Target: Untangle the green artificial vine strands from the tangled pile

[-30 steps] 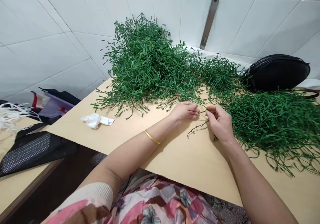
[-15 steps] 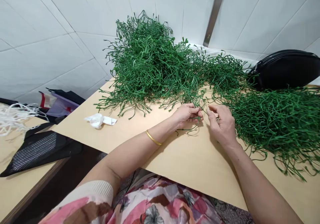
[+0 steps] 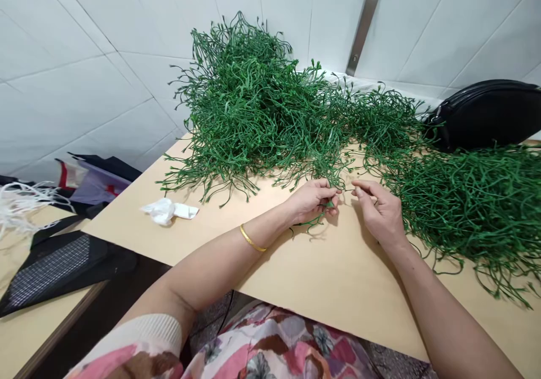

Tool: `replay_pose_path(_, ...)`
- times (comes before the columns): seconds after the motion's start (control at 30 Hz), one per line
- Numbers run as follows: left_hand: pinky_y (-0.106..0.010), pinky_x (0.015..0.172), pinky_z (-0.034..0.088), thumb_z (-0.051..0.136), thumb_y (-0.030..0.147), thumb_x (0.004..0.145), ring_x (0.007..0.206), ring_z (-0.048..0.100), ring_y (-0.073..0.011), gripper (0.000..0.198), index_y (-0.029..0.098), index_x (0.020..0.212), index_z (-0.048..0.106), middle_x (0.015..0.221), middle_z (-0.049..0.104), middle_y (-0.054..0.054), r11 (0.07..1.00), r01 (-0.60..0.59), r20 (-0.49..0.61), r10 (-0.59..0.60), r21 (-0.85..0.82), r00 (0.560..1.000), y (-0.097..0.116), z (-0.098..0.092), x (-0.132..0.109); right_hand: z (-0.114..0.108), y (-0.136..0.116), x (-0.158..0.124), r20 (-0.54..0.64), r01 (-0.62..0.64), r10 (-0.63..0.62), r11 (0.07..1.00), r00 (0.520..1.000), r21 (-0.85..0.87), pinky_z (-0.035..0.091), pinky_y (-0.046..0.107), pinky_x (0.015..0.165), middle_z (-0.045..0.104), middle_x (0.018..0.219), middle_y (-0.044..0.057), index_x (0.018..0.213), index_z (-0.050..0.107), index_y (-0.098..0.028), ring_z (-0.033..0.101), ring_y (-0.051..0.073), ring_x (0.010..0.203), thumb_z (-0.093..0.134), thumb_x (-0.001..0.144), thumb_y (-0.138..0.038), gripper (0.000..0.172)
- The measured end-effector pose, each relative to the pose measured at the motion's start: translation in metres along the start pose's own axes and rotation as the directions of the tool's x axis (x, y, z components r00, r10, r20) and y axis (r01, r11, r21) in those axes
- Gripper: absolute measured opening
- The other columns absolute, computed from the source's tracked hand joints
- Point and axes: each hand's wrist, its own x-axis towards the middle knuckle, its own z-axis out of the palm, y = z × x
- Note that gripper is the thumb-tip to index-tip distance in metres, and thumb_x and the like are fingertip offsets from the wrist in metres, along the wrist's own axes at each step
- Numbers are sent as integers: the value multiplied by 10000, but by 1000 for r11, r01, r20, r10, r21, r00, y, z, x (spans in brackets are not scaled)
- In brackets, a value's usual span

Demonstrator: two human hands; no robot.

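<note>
My left hand (image 3: 313, 198) is closed in a pinch on a few thin green plastic plant stems (image 3: 311, 222), whose forked ends hang below the fingers over the table. Facing it, a short gap away, my right hand (image 3: 382, 212) pinches thumb against forefinger at the thin tip of a stem stretching between the hands. How much of that stem lies inside the right fingers is hidden. Just beyond both hands spreads a large tangled heap of the same green stems (image 3: 253, 108). Another pile of stems (image 3: 473, 210) lies to the right of my right hand.
A crumpled white tissue (image 3: 164, 211) lies on the tan tabletop (image 3: 262, 272) at left. Behind the right pile stands a black bag (image 3: 486, 114) near the tiled wall (image 3: 105, 23). On a second surface at far left are white strands (image 3: 29, 204) and a black mesh piece (image 3: 51, 269).
The view has shifted slightly. My right fingers have closed to a tighter pinch at the stem tip, and the stems in my left hand have moved a little with it.
</note>
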Motion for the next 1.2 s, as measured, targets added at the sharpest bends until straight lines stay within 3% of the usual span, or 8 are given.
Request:
replay_pose_path(0.2, -171, 430, 380, 582, 186, 771, 411, 450, -47, 123, 130, 710, 491, 478, 483, 41, 1000, -22, 56, 21, 15, 998, -2, -2, 3, -8, -4, 4, -66, 118, -116, 993, 991, 30, 462, 337, 813, 652, 909, 74, 892, 647, -176, 594, 176, 892, 447, 863, -223, 207)
replay_pose_path(0.37, -216, 516, 441, 617, 213, 744, 490, 545, -83, 174, 140, 694, 468, 547, 547, 14, 1000, -20, 129, 17, 21, 991, -5, -7, 4, -8, -4, 5, 84, 240, -234, 969, 969, -66, 405, 414, 937, 608, 1090, 94, 1052, 610, -197, 530, 217, 1069, 440, 834, -166, 278)
replay_pose_path(0.5, -239, 567, 461, 668, 286, 710, 537, 569, -92, 231, 133, 724, 496, 589, 581, 1, 997, -20, 186, 7, 70, 982, -4, -12, 4, -4, -1, 3, 121, 256, -235, 946, 964, -200, 413, 423, 886, 569, 1068, 101, 1090, 589, -202, 512, 232, 1026, 442, 811, -154, 319)
replay_pose_path(0.67, -266, 612, 469, 667, 323, 718, 578, 605, -116, 266, 117, 676, 503, 636, 618, -36, 976, -15, 234, -36, 216, 972, 1, -16, 4, -5, -1, -1, 75, 255, -245, 895, 967, -366, 386, 379, 785, 535, 975, 79, 917, 640, -221, 489, 220, 919, 506, 791, -196, 186)
replay_pose_path(0.8, -262, 612, 472, 592, 197, 781, 577, 609, -111, 161, 104, 673, 519, 639, 615, -43, 985, -30, 127, 8, 171, 992, 1, -15, 6, -6, -4, -3, 80, 310, -313, 812, 946, -494, 316, 376, 757, 564, 1051, 71, 817, 635, -224, 446, 245, 962, 529, 793, -242, 110)
replay_pose_path(0.93, -226, 520, 446, 518, 98, 804, 524, 591, -104, 151, 117, 661, 474, 605, 587, -26, 999, 15, -25, -15, -34, 1000, 0, -10, 7, -3, -6, -5, 163, 375, -342, 768, 925, -518, 279, 379, 759, 632, 885, 52, 784, 601, -209, 451, 230, 898, 525, 807, -245, 87)
replay_pose_path(1.07, -191, 452, 400, 524, 74, 790, 446, 543, -83, 203, 127, 617, 432, 529, 542, 1, 997, 22, -25, -24, -78, 999, 1, -8, 7, -2, -9, -6, 243, 408, -329, 759, 913, -508, 277, 376, 753, 627, 778, 45, 769, 584, -202, 466, 213, 835, 505, 819, -237, 100)
replay_pose_path(1.2, -189, 482, 417, 562, 42, 752, 435, 534, -73, 208, 122, 603, 440, 487, 529, 8, 999, 2, 1, -2, -47, 1000, 0, -10, 8, -3, -10, -6, 257, 389, -308, 841, 916, -376, 316, 369, 764, 634, 804, 41, 787, 587, -194, 511, 196, 823, 512, 818, -244, 95)
